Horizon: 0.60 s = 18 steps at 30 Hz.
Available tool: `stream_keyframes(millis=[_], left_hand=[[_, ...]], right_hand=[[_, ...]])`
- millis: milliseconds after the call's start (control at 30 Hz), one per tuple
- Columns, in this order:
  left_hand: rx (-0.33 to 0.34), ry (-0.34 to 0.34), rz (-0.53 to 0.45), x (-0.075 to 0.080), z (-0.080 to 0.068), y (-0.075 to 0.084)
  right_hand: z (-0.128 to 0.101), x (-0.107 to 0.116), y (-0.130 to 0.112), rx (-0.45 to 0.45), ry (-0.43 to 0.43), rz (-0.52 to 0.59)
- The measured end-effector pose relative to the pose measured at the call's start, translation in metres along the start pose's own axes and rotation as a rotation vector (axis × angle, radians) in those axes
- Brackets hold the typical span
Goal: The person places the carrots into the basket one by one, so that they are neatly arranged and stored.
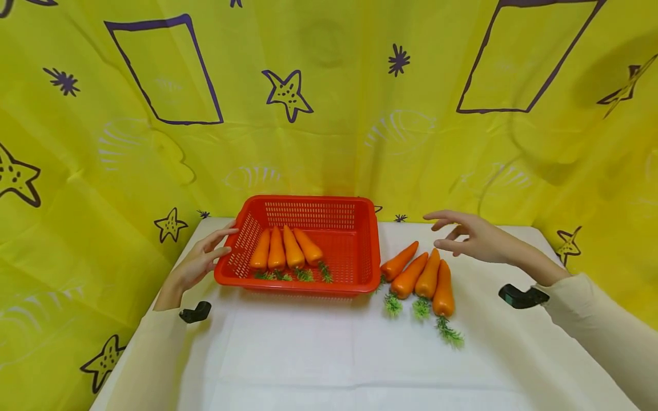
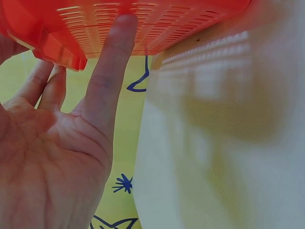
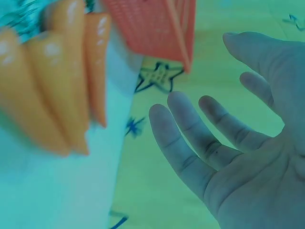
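A red plastic basket stands at the back of the white table and holds several orange carrots side by side. Several more carrots lie on the table just right of the basket. My left hand lies with straight fingers against the basket's left wall; in the left wrist view a finger touches the basket. My right hand hovers open, fingers spread, above the tips of the loose carrots, holding nothing.
The white tablecloth covers the table in front of the basket. A yellow curtain with purple stars hangs close behind and at both sides. Black wrist mounts sit on both sleeves.
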State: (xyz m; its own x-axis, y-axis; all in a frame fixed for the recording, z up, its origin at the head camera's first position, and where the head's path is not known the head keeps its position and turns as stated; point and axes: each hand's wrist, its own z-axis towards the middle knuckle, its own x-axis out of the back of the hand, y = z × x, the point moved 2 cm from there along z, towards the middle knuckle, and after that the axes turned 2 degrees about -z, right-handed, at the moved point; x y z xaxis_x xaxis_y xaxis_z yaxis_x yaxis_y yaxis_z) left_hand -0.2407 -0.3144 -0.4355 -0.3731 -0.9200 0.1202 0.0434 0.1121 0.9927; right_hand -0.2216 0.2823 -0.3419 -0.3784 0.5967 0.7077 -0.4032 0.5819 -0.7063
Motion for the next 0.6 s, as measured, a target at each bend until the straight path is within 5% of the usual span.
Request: stream_keyframes(millis=[300, 600], left_hand=[[-0.003, 0.003, -0.003, 0.000, 0.001, -0.001], [-0.003, 0.002, -0.001, 0.000, 0.001, -0.001]], right_hand=[[-0.049, 0.004, 0.029, -0.042, 0.129, -0.020], [-0.063, -0.002, 0.043, -0.086, 0.139, 0.018]])
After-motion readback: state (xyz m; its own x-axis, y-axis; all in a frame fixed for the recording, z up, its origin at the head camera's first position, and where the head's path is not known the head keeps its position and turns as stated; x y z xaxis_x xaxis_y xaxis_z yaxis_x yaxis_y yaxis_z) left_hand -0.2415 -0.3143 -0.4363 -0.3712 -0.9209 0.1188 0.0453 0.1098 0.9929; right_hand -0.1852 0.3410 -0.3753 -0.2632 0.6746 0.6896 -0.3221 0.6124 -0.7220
